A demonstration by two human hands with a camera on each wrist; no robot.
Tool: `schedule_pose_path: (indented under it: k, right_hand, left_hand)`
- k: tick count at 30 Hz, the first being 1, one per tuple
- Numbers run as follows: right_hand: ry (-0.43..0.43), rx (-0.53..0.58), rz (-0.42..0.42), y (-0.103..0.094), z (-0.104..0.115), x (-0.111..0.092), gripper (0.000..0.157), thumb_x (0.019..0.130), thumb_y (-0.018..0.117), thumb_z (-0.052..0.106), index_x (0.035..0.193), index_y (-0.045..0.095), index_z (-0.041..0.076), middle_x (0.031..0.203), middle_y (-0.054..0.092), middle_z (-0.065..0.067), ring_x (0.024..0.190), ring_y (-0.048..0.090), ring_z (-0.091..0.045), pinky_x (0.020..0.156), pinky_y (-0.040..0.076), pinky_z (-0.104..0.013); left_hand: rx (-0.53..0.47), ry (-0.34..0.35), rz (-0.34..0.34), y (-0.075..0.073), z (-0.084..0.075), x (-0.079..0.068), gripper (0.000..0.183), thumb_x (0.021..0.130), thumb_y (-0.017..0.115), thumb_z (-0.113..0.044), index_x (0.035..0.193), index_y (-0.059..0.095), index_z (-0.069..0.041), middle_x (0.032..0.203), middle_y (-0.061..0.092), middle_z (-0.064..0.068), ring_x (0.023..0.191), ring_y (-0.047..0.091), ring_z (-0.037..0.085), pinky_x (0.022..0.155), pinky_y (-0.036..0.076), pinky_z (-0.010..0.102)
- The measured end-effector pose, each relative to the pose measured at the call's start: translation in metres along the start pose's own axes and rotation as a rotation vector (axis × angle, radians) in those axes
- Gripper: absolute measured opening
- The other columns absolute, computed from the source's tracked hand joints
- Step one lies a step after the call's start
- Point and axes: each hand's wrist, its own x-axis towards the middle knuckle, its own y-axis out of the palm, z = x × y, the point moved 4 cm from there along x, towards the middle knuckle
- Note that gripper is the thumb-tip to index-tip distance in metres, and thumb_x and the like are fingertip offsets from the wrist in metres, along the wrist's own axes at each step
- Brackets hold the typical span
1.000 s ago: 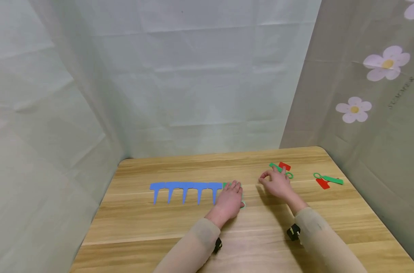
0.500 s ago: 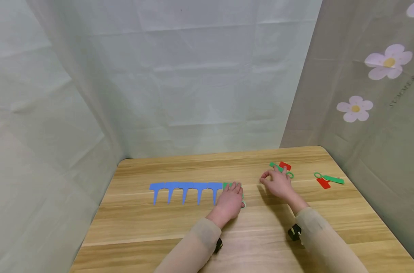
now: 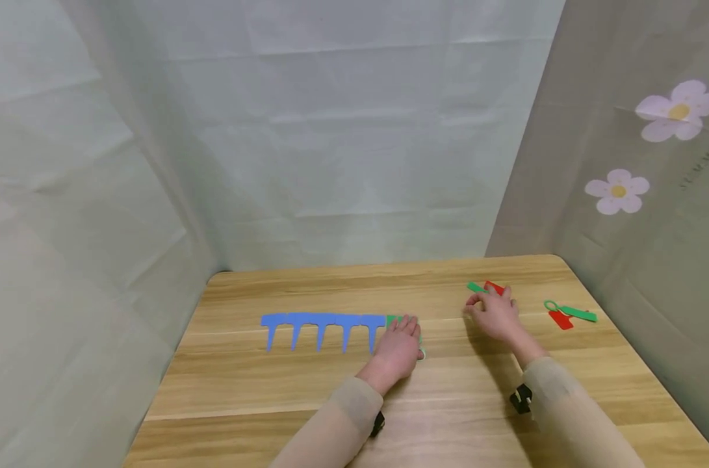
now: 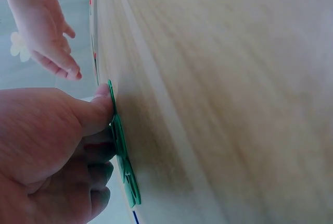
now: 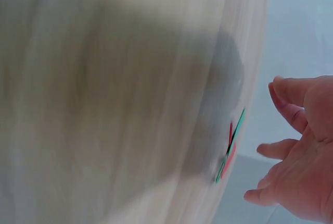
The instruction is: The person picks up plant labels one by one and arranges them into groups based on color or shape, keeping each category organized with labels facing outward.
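My left hand (image 3: 398, 348) lies with extended fingers over green plastic tags (image 3: 391, 320) at the right end of a row of blue T-shaped plant labels (image 3: 321, 319). Its thumb is by a small ring at the tag's lower end. The left wrist view has thumb and fingertips against the thin green tags (image 4: 122, 153). My right hand (image 3: 494, 315), holding nothing, hovers over a red tag (image 3: 494, 286) and a green tag (image 3: 476, 287), partly hiding both. Its thumb and index finger come close together; the other fingers are spread.
Farther right, a green ring-ended tag (image 3: 580, 315) lies across a red tag (image 3: 560, 320). The wood-grain table (image 3: 243, 403) is bounded by pale cloth (image 3: 342, 162) behind and on the left, and by a flower-printed cloth (image 3: 652, 260) on the right.
My right hand has shifted slightly right, now covering the ring of the green tag below it. My left hand keeps its place on the green tags. The head view has shifted a little.
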Motion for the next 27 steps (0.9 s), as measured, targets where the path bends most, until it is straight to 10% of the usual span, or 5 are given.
schedule_pose_path:
  k: [8, 27]
  right_hand:
    - [-0.135, -0.154, 0.023, -0.023, -0.017, 0.016, 0.023, 0.105, 0.065, 0.006, 0.127, 0.069, 0.001, 0.153, 0.046, -0.040, 0.145, 0.024, -0.071, 0.110, 0.024, -0.087]
    - [-0.263, -0.465, 0.214, -0.036, -0.021, 0.050, 0.063, 0.099, 0.063, -0.012, 0.157, 0.056, 0.012, 0.159, 0.039, -0.039, 0.151, 0.025, -0.062, 0.119, 0.024, -0.078]
  left_hand:
    - [0.021, -0.005, 0.000, -0.001, -0.003, -0.002, 0.063, 0.113, 0.048, -0.044, 0.166, 0.041, -0.010, 0.175, 0.029, 0.004, 0.163, 0.022, 0.021, 0.131, 0.022, 0.039]
    - [0.014, -0.011, -0.009, -0.003, -0.002, -0.003, 0.064, 0.112, 0.050, -0.045, 0.165, 0.042, -0.011, 0.175, 0.030, 0.003, 0.162, 0.023, 0.020, 0.131, 0.024, 0.037]
